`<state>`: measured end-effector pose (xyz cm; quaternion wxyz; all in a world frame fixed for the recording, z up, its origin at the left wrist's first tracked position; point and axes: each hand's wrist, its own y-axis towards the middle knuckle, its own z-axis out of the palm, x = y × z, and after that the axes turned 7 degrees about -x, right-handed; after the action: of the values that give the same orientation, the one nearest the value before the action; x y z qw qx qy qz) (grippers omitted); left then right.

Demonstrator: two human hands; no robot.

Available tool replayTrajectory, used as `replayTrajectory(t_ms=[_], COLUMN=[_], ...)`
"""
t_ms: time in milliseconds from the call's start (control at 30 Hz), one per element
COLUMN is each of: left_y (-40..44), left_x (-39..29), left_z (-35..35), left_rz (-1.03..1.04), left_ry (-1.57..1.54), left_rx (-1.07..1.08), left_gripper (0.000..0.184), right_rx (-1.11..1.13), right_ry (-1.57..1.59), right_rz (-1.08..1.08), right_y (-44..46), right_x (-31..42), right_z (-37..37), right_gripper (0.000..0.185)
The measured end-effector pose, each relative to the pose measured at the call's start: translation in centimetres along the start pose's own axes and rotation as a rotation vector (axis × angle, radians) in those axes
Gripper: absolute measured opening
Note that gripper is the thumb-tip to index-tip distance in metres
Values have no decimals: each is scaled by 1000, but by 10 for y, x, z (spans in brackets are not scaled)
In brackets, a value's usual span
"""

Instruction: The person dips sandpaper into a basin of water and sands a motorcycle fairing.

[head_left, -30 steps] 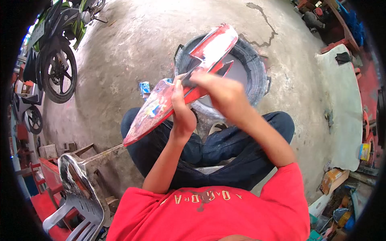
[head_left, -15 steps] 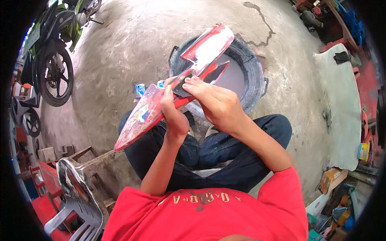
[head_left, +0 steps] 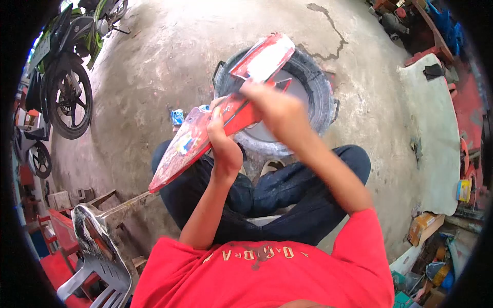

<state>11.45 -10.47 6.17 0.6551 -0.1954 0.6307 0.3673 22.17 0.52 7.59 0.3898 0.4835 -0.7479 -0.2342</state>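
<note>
A long red motorcycle fairing panel (head_left: 177,149), patched with white and scuffed grey, lies slantwise above my lap and the tub. My left hand (head_left: 224,141) grips it near the middle, thumb on top and fingers underneath. Blurred by motion, my right hand (head_left: 281,110) presses on the panel's upper part, its fingers closed over a dark sheet of sandpaper (head_left: 237,96) that is mostly hidden. Beneath the panel's far end stands a round black tub (head_left: 321,95) holding greyish water.
A blue-and-white packet (head_left: 177,117) lies on the concrete floor left of the tub. Motorcycles (head_left: 72,97) stand at the upper left, a worn plastic chair (head_left: 105,251) at the lower left. On the right are a pale panel (head_left: 436,149) and assorted clutter.
My right hand has slid up along the panel with the sandpaper, baring the red middle part it covered. My left hand keeps its hold in nearly the same place.
</note>
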Motion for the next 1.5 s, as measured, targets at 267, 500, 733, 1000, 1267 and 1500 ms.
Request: replayTrajectory(t_ms=[267,500,733,1000,1267,1500], left_y=[2,-3,-5,-2,3,-1], left_x=[-6,-12,-9,-5,-2,-6], left_z=[-4,-4,-7,-7,-6,-6], left_rz=[-91,-148,-183,-156,-167,-194], left_ry=[-206,-94,-176,-151,-181,-238], left_rx=[19,-5,8,-8,7,-11], left_gripper=[39,44,47,54,53,55], right_rx=[59,117,249,146,172,146], right_ry=[12,52,74,92,107,59], right_rz=[33,167,311,171,232,226], right_y=[1,12,26,18,20,16], right_x=[-2,-17,-23,-25,-18,-22], right_z=[-2,-4,-7,-2,-2,1], right_gripper=[33,34,35,38,44,34])
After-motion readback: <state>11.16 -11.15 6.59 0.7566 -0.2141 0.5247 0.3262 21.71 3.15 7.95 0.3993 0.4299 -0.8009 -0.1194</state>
